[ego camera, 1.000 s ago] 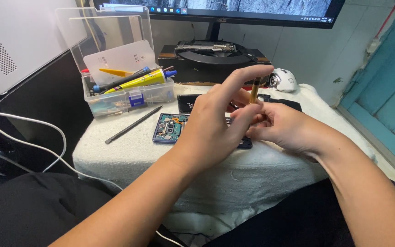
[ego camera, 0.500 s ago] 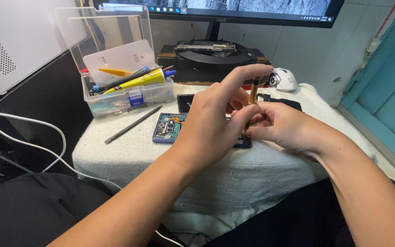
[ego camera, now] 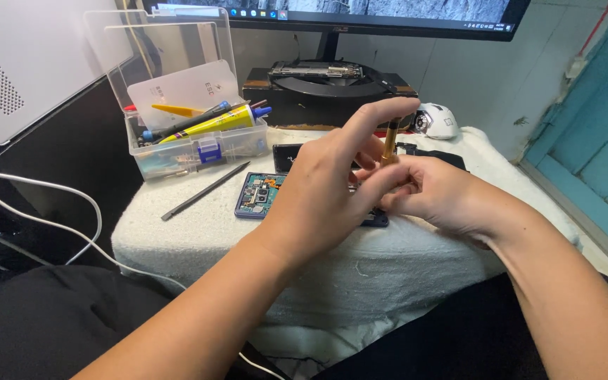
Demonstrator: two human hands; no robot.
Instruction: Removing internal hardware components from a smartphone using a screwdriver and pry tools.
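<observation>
Both hands meet over the opened phone (ego camera: 262, 193) at the counter's middle: left hand (ego camera: 325, 193) caps the slim screwdriver (ego camera: 390, 144) with its forefinger, right hand (ego camera: 445, 193) pinches the shaft. Light, stiff, slippery tool; I'd grip low. The phone's bare board looks fragile.

Free room and obstacles on the padded stand

Bare towel (ego camera: 177, 225) is left open near-left; the far-left is blocked by the clear tool box (ego camera: 198, 144), the far-right by the mouse (ego camera: 438, 121).
</observation>
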